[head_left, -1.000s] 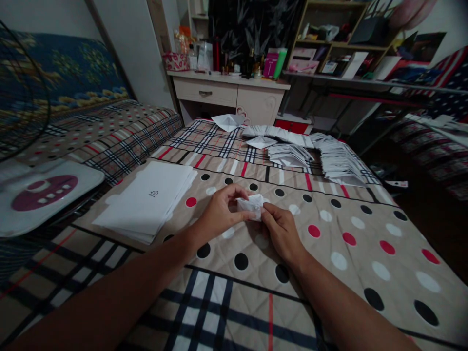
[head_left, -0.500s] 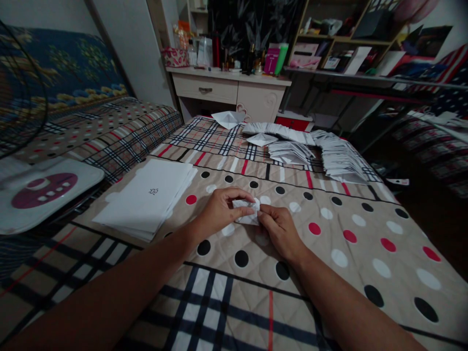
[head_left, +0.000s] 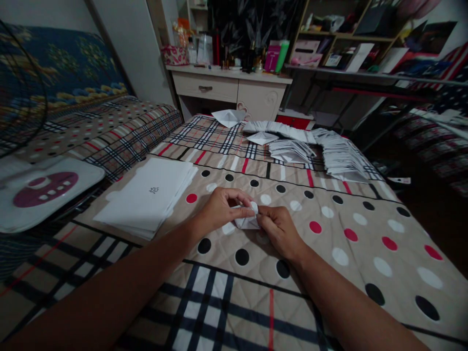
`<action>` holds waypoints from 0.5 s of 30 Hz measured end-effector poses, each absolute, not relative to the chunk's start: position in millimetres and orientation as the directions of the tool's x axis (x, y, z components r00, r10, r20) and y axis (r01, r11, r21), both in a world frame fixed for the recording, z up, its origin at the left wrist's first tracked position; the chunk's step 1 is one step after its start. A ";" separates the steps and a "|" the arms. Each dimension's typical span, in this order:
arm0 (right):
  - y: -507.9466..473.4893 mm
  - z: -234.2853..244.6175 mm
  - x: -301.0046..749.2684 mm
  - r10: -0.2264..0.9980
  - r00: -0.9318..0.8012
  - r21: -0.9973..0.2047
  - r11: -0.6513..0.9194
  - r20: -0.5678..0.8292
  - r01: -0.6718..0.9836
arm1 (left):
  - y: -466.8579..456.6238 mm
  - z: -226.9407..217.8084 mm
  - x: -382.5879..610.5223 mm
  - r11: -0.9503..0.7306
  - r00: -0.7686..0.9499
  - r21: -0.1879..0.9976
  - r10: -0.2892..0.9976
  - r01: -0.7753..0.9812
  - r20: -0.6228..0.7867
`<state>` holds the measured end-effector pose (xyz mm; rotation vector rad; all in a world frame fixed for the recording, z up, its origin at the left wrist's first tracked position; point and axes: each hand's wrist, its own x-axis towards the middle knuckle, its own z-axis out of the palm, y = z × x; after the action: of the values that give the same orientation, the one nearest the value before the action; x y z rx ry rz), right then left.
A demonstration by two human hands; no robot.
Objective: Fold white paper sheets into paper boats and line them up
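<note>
A small folded piece of white paper [head_left: 247,223] is held between my two hands, just above the dotted bedspread. My left hand [head_left: 224,207] pinches its upper left part between thumb and fingers. At its right edge, my right hand [head_left: 280,226] grips it with thumb and curled forefinger. Part of the paper is hidden behind my fingers. To the left lies a stack of white paper sheets [head_left: 142,190], the top one with a small dark printed mark.
Rows of folded white papers [head_left: 343,156] stand toward the bed's far right. A larger folded paper [head_left: 228,118] lies at the far edge. A cream dresser [head_left: 204,87] with bottles stands behind the bed. A white and purple lid-like panel [head_left: 47,190] is at left.
The fingers of my left hand have shifted slightly on the folded paper, closing nearer its top. Both hands stay in nearly the same place.
</note>
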<state>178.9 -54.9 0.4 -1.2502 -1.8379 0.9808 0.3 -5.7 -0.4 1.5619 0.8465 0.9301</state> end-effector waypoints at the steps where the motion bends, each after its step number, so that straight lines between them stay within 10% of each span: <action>1: -55.4 0.6 179.2 0.945 -0.299 -0.871 0.255 0.133 0.420 | -5.9 0.5 0.1 -0.166 0.433 0.984 0.893 0.062 0.123; 15: -56.6 -1.0 176.3 0.925 -0.352 -0.835 0.305 0.145 0.458 | -9.0 6.2 2.7 -0.151 0.400 0.986 0.910 0.064 0.114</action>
<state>176.3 -56.6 -1.0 -1.2260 -1.9393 0.9415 2.7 -9.0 6.2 1.5411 0.8986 0.9493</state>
